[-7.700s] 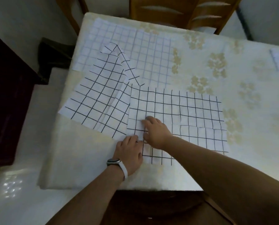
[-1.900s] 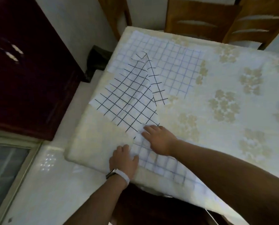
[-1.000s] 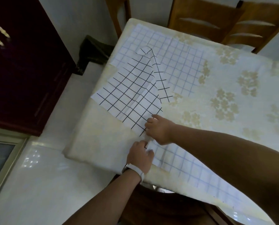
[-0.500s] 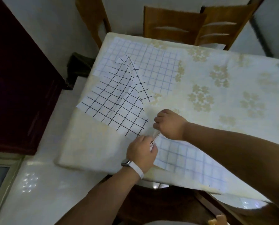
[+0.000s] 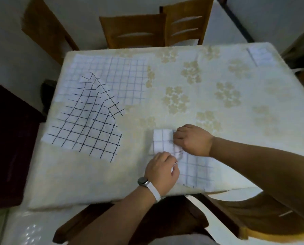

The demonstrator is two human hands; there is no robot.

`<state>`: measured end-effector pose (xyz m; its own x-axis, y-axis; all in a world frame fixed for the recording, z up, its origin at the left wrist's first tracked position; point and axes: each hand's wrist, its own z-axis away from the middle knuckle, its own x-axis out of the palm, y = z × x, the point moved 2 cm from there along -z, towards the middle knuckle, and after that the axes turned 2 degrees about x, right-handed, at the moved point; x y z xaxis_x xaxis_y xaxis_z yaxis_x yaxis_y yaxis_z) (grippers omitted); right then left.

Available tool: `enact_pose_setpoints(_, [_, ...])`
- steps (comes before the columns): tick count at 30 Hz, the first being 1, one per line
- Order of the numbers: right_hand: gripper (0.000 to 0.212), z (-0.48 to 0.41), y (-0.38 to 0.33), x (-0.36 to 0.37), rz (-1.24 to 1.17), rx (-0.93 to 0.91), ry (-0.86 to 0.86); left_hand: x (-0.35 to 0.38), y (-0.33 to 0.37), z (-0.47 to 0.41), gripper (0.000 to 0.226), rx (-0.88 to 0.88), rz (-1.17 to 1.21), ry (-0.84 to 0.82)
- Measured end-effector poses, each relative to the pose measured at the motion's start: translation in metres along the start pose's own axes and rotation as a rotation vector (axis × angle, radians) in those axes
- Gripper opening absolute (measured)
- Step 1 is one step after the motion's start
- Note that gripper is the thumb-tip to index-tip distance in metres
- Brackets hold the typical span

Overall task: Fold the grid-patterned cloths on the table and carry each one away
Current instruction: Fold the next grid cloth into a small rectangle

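A white cloth with a faint blue grid (image 5: 162, 141) lies near the table's front edge, one end turned up into a small folded flap and the rest stretching right under my right forearm. My left hand (image 5: 162, 171), with a white watch on the wrist, pinches the cloth's near edge. My right hand (image 5: 192, 140) grips the folded flap from the right side. A crumpled cloth with a bold black grid (image 5: 87, 128) is spread at the left of the table. Behind it lies a flat pale blue-grid cloth (image 5: 123, 75).
The table (image 5: 183, 96) wears a cream covering with floral print. A small folded cloth (image 5: 261, 56) sits at the far right corner. Wooden chairs (image 5: 135, 30) stand behind the table; another chair (image 5: 264, 214) is by my right side. A dark cabinet (image 5: 8, 138) stands at left.
Both hands have drawn the faint-grid cloth rightward, away from the black-grid cloth, and turned its left end over into a small fold. The view has swung right.
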<state>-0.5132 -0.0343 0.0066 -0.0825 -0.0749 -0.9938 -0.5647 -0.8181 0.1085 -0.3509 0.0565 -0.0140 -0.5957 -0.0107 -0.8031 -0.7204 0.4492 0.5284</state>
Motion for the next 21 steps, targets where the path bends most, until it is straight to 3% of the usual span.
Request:
enact_pose_setpoints(8, [0.027,0.071,0.022,0.038,-0.062,0.096,0.055,0.058,0.035,-0.011,0.014,0.054,0.012,-0.225])
enact_pose_setpoints(13, [0.008,0.108,0.029,0.054,-0.111,0.105,0.034,0.085,0.052,-0.014,0.018,0.088,-0.02,-0.325])
enact_pose_setpoints(21, [0.017,0.134,0.031,0.098,-0.126,0.181,-0.09,0.123,0.051,-0.011,0.028,0.162,-0.058,-0.483])
